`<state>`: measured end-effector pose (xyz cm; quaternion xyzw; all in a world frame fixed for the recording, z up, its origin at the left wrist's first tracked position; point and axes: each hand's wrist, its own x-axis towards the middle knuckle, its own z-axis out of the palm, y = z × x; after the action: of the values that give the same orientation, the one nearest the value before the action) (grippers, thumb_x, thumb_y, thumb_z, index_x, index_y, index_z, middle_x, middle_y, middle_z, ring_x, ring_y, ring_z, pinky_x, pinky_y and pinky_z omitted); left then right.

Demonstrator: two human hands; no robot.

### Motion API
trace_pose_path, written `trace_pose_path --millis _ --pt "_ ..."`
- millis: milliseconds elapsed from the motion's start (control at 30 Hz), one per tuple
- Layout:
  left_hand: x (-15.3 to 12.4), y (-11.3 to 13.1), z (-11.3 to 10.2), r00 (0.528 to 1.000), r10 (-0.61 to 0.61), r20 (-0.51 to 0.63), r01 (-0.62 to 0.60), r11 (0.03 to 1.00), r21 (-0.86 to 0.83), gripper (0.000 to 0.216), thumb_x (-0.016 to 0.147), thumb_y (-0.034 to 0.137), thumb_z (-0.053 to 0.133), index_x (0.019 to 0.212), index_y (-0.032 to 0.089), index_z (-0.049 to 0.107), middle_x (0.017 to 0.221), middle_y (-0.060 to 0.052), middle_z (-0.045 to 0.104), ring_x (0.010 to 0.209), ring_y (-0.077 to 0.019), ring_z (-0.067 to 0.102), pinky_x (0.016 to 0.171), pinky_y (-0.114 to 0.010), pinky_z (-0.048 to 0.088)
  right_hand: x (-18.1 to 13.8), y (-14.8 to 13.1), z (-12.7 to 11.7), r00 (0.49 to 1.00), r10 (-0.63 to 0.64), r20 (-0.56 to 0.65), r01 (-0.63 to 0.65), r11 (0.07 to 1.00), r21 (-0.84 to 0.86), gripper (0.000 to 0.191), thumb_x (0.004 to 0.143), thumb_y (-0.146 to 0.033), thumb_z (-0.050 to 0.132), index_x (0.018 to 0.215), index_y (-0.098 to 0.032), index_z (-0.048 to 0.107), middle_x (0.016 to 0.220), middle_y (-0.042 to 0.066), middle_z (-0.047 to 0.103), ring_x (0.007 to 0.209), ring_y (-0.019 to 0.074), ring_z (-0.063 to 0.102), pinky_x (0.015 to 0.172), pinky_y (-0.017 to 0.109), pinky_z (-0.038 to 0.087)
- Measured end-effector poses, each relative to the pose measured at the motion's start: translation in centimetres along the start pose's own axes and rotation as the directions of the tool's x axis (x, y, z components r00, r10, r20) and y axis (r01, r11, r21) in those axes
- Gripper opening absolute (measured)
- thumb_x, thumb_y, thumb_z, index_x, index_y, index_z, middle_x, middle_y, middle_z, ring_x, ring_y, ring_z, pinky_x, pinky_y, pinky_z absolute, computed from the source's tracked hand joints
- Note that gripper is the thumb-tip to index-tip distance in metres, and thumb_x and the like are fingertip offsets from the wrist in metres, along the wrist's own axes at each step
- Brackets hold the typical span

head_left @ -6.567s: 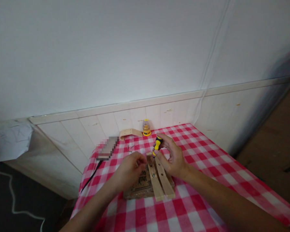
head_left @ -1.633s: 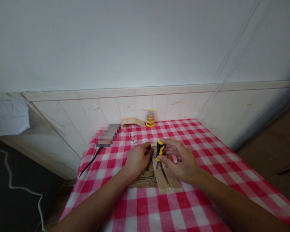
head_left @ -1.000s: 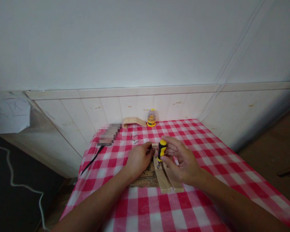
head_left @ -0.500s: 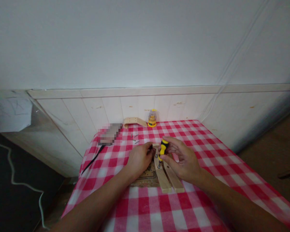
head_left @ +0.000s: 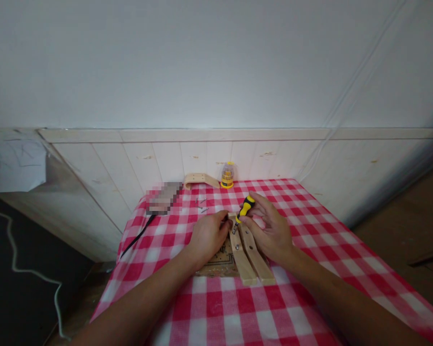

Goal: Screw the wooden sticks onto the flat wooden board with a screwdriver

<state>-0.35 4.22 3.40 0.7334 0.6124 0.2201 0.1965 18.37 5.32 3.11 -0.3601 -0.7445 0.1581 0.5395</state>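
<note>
Two pale wooden slats lie side by side on a patterned board on the red-and-white checked tablecloth. My right hand grips a small yellow-and-black screwdriver, tilted with its tip down at the far end of the left slat. My left hand rests on the board beside the slats, fingers curled and pinched at the slat's far end close to the screwdriver tip. What it pinches is too small to make out.
A few loose screws lie farther back on the cloth. A curved wooden piece and a yellow bit-holder jar stand by the panelled wall. A blurred grey object with a black cable sits at the left edge.
The screwdriver has moved from a screw hole partway along the left slat up to the slat's far end and now leans more to the right. My left hand has stayed put.
</note>
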Motion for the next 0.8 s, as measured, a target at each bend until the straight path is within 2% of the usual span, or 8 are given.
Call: trace_pose_path --millis 200,367,500,800 --pt "-0.07 0.12 -0.12 1.000 -0.006 0.001 0.006 1.000 0.014 0.024 0.100 0.034 0.051 0.110 0.025 0.071 0.099 -0.009 0.080 0.094 -0.0258 0.075 0.076 -0.030 0.049 0.39 -0.53 -0.21 0.998 0.014 0.053 -0.014 1.000 -0.005 0.059 0.093 -0.023 0.069 0.149 -0.032 0.053 0.124 0.009 0.075 0.102 0.0237 0.077 0.092 0.043 0.065" --pt "-0.08 0.13 -0.11 1.000 -0.007 0.005 0.006 1.000 0.023 0.024 0.100 0.032 0.051 0.113 0.025 0.070 0.099 -0.008 0.080 0.094 -0.0251 0.075 0.076 -0.030 0.050 0.32 -0.54 -0.01 0.994 0.014 0.110 -0.034 0.983 0.181 0.054 0.097 -0.020 0.062 0.148 -0.030 0.051 0.126 0.011 0.074 0.105 0.0223 0.077 0.090 0.040 0.066" --pt "-0.05 0.09 -0.05 1.000 -0.004 0.005 0.003 1.000 0.029 0.024 0.101 0.033 0.050 0.112 0.025 0.070 0.100 -0.008 0.079 0.092 -0.0251 0.075 0.077 -0.030 0.050 0.42 -0.32 0.25 0.996 0.036 0.084 -0.055 0.968 0.245 0.052 0.094 -0.020 0.068 0.143 -0.031 0.054 0.122 0.008 0.075 0.099 0.0204 0.078 0.087 0.035 0.066" --pt "0.00 0.03 0.02 1.000 0.002 0.004 -0.002 0.999 0.033 0.024 0.100 0.035 0.050 0.112 0.025 0.069 0.101 -0.009 0.080 0.095 -0.0273 0.075 0.074 -0.031 0.049 0.75 -0.61 0.11 0.999 0.038 0.033 -0.045 0.975 0.218 0.049 0.088 -0.027 0.077 0.133 -0.030 0.058 0.115 0.006 0.076 0.094 0.0208 0.078 0.086 0.036 0.068"
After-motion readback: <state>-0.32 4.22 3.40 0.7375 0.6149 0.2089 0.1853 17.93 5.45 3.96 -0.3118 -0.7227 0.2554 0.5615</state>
